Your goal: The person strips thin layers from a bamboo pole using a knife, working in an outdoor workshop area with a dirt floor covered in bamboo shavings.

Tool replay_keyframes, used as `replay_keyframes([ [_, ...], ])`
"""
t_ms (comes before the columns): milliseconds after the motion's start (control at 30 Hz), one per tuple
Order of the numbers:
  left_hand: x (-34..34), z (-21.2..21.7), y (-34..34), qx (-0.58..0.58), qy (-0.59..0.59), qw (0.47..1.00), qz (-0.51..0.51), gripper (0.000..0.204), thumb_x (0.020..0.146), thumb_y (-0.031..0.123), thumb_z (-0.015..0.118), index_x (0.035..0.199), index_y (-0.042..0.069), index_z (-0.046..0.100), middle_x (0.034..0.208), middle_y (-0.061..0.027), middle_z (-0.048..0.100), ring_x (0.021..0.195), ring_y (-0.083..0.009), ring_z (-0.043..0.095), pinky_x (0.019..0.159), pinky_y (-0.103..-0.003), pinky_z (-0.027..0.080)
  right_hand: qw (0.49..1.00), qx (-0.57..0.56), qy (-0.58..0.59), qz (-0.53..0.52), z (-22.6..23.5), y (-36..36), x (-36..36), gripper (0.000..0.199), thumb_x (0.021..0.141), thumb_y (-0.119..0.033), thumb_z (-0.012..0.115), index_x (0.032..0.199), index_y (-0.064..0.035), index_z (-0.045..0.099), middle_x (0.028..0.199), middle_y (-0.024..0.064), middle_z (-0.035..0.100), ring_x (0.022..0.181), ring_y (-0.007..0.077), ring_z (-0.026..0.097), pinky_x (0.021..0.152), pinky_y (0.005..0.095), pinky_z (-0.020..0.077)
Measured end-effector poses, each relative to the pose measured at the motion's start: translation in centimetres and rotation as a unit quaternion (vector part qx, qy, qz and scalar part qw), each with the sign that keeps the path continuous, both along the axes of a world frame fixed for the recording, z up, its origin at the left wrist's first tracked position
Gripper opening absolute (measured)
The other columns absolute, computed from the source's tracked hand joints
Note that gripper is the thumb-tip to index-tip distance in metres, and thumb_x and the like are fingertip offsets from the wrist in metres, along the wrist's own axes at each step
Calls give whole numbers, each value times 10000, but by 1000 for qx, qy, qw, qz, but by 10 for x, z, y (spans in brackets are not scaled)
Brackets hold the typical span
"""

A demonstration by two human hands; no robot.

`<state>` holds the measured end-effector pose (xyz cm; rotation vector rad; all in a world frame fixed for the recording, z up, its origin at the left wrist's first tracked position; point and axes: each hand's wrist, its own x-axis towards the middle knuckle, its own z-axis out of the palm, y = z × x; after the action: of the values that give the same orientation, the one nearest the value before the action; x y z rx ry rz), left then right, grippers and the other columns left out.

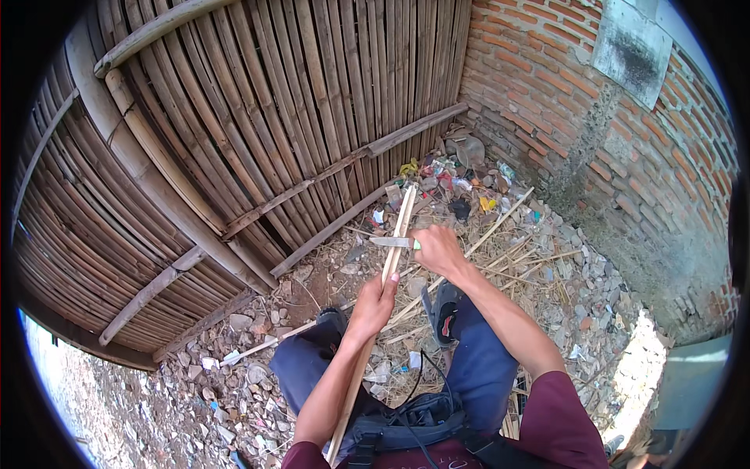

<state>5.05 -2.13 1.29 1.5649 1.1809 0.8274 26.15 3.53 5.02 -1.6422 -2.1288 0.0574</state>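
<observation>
My left hand (372,306) is closed around a long, pale bamboo strip (405,209), which slants from beside my lap up and away in front of me. In my right hand (437,250) is a knife (389,242) with a green handle, only a bit of which shows at my fist. Its blade points left and lies across the strip, a little beyond my left thumb. Toward its far end the strip looks split or doubled. The strip's near end runs down past my left forearm.
A bamboo slat wall (312,102) rises ahead and to the left, meeting a brick wall (539,86) at the right. Litter (461,184) is heaped in their corner. Another long strip (492,228) and thin shavings lie on stony ground around my shoes (445,313).
</observation>
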Motion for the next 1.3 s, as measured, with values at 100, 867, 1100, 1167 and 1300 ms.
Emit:
replay_keyframes([
  [100, 2, 2, -2, 27, 33, 999, 11, 474, 1126, 371, 527, 909, -45, 599, 670, -188, 554, 627, -281, 547, 649, -487, 460, 1000, 5, 19, 22, -1, 3, 3, 331, 671, -23, 619, 939, -42, 812, 759, 247, 727, 716, 415, 736, 709, 530, 589],
  [867, 4, 1, -21, -30, 26, 995, -90, 519, 1131, 438, 495, 921, -27, 592, 673, -117, 536, 657, -233, 516, 664, -459, 458, 967, 10, 16, -253, -22, 69, 107, 200, 868, -146, 645, 882, 16, 763, 895, 287, 742, 835, 469, 738, 768, 560, 586],
  [1100, -2, 47, -13, -235, -112, 961, -98, 434, 1151, 458, 458, 851, 143, 446, 641, 70, 372, 498, -52, 310, 448, -265, 268, 972, -46, 133, -187, -49, 52, 128, 263, 915, -217, 654, 898, 22, 762, 924, 288, 733, 926, 473, 720, 846, 558, 543],
  [1167, -9, 49, -10, -253, -134, 952, -111, 425, 1158, 449, 434, 860, 147, 439, 645, 73, 351, 499, -50, 283, 451, -263, 260, 973, -50, 166, -153, -41, 48, 111, 257, 915, -210, 647, 896, 19, 762, 907, 289, 730, 914, 470, 719, 830, 548, 542],
  [1300, -6, 46, -4, -285, -181, 930, -144, 446, 1163, 468, 408, 857, 145, 421, 645, 68, 344, 479, -67, 305, 431, -270, 304, 975, -7, 199, -99, -27, 35, 90, 207, 897, -133, 609, 863, 8, 756, 805, 262, 715, 814, 447, 717, 741, 509, 531],
])
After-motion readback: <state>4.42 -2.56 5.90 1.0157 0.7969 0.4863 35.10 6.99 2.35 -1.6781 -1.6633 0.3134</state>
